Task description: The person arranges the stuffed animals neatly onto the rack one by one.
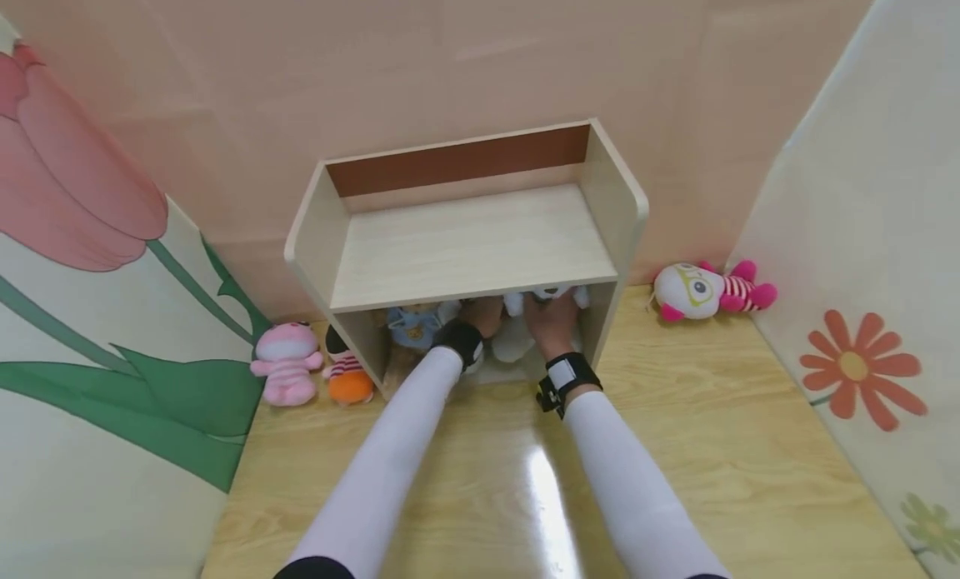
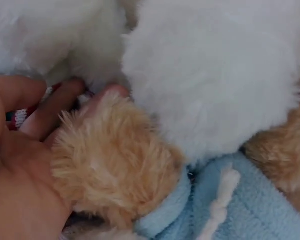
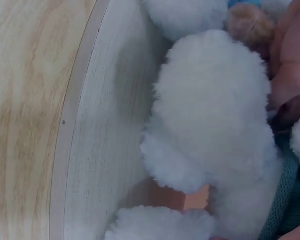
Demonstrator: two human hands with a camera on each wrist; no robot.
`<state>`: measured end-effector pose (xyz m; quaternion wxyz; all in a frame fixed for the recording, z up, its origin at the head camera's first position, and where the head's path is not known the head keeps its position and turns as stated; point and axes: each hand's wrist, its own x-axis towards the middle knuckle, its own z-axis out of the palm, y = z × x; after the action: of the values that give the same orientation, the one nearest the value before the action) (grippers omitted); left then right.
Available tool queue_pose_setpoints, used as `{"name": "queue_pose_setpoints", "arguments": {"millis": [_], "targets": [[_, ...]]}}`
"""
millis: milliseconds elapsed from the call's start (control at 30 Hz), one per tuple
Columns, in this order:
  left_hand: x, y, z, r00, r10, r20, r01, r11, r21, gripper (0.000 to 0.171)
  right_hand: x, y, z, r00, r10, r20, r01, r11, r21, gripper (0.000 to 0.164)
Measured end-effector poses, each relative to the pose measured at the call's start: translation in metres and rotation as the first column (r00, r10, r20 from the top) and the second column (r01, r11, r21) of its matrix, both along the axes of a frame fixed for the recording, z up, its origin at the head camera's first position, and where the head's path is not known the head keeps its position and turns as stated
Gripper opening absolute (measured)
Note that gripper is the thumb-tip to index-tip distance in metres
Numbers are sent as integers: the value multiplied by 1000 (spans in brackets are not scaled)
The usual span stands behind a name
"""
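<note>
Both hands reach into the lower compartment of a small wooden shelf [image 1: 480,237]. My right hand [image 1: 552,322] holds a white plush dog [image 1: 551,293], its face just under the middle board. In the right wrist view, bent fingers [image 3: 289,95] press beside teal knit cloth [image 3: 284,187] and a fluffy white plush part [image 3: 209,105]. My left hand [image 2: 27,175] lies against the tan furry paw of a plush bear in a blue hoodie [image 1: 415,325]. Its fingertips go behind the paw, near white fur and a bit of red-and-white knit; their grip is partly hidden.
On the wooden floor [image 1: 712,446], left of the shelf, are a pink plush doll [image 1: 287,364] and a doll with orange bottoms [image 1: 350,386]. At right, a plush doll with yellow glasses [image 1: 705,291] lies on its side by the wall. The shelf's side panel [image 3: 120,110] stands beside my right hand.
</note>
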<state>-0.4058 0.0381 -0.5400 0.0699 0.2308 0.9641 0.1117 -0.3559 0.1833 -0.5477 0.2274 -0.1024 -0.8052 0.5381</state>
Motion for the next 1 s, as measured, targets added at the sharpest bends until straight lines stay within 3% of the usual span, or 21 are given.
{"name": "queue_pose_setpoints", "arguments": {"millis": [200, 300, 500, 600, 700, 800, 900, 1000], "targets": [[1, 4, -4, 1000, 3, 15, -4, 998, 63, 39, -3, 7, -5, 999, 0, 35, 0, 1000, 1, 67], [1, 4, -2, 1000, -7, 14, 6, 996, 84, 36, -6, 10, -7, 999, 17, 34, -18, 1000, 14, 62], [-4, 3, 3, 997, -50, -57, 55, 994, 90, 35, -12, 12, -7, 999, 35, 23, -35, 999, 22, 58], [-7, 3, 3, 998, -32, -48, 36, 996, 85, 39, -12, 13, -3, 998, 49, 39, -50, 999, 20, 59], [-9, 4, 1, 999, 23, 25, -25, 997, 69, 40, -5, 12, 4, 992, 84, 90, -88, 995, 40, 74], [-12, 4, -3, 992, 84, 90, -86, 996, 19, 44, 10, 7, 9, 979, 103, 176, -122, 988, 99, 103], [-14, 4, -8, 988, 111, 103, -106, 993, -51, 42, 29, -4, 7, 963, 28, 267, -99, 962, 255, 125], [-13, 10, -8, 991, 98, 94, -90, 992, -83, 38, 46, -14, 3, 960, -97, 261, -20, 910, 414, 134]]}}
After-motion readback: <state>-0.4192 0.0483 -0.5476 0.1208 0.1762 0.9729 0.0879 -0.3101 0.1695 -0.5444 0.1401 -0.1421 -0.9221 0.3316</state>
